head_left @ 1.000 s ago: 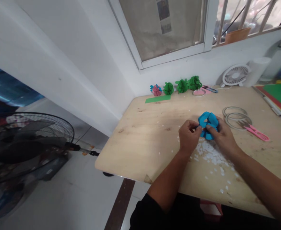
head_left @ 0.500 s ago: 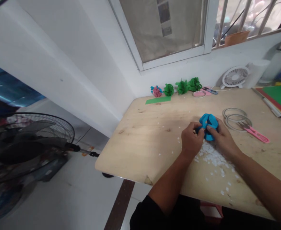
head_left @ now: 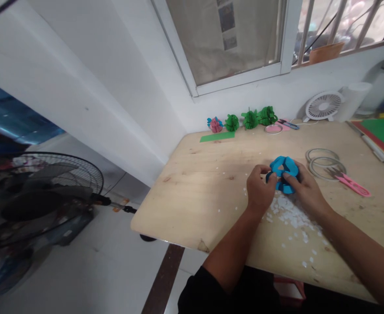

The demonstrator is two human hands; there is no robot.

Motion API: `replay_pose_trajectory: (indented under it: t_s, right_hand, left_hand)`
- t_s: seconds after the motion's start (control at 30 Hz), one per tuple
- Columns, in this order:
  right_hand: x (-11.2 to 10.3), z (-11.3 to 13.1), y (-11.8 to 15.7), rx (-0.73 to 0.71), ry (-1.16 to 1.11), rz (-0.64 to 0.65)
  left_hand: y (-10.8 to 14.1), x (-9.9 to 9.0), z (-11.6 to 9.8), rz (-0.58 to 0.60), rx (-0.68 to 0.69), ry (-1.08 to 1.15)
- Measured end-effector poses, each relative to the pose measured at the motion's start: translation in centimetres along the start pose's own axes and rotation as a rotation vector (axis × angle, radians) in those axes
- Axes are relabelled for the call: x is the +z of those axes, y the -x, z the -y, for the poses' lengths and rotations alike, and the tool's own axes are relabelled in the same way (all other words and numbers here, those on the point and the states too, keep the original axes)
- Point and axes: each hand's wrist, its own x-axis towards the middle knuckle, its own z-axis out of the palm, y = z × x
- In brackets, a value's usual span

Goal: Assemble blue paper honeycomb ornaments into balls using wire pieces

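Between both hands is a blue paper craft (head_left: 290, 165) made of looped, folded strips, held above the wooden table (head_left: 185, 192). My left hand (head_left: 260, 185) pinches its left side between thumb and fingers. Around its right side my right hand (head_left: 306, 185) is closed, thumb on the front. Small white paper scraps (head_left: 290, 211) lie scattered below the hands. To the right are grey rings (head_left: 326, 168) and pink-handled scissors (head_left: 354, 185), the blades lying over a ring.
Along the wall stand a pink-and-blue paper figure (head_left: 216, 125) and several green paper figures (head_left: 251, 119). A green strip (head_left: 217, 137) lies before them. A small white fan (head_left: 323, 106) and coloured sheets (head_left: 383, 133) are at the right. A black floor fan (head_left: 48, 192) stands left.
The blue paper craft has been tilted and spread, so its loops show wider gaps. Both hands still grip it in nearly the same place. The view has shifted slightly.
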Motion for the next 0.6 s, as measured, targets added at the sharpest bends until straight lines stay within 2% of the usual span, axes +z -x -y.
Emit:
replay_pose_trajectory:
  t_s: [0.1, 0.3, 0.43, 0.6]
  right_hand:
    - [0.3, 0.6, 0.3, 0.064, -0.002, 0.012]
    - [1.0, 1.4, 0.9, 0.081, -0.069, 0.101]
    - [0.9, 1.2, 1.0, 0.047, -0.048, 0.127]
    - [0.6, 1.2, 1.3, -0.012, 0.075, 0.087]
  left_hand:
    - [-0.1, 0.0, -0.2, -0.025, -0.011, 0.049]
    - [-0.6, 0.2, 0.3, -0.011, -0.084, 0.248]
    - [-0.6, 0.1, 0.3, -0.044, -0.082, 0.263]
    - [-0.2, 0.0, -0.5, -0.030, -0.108, 0.303]
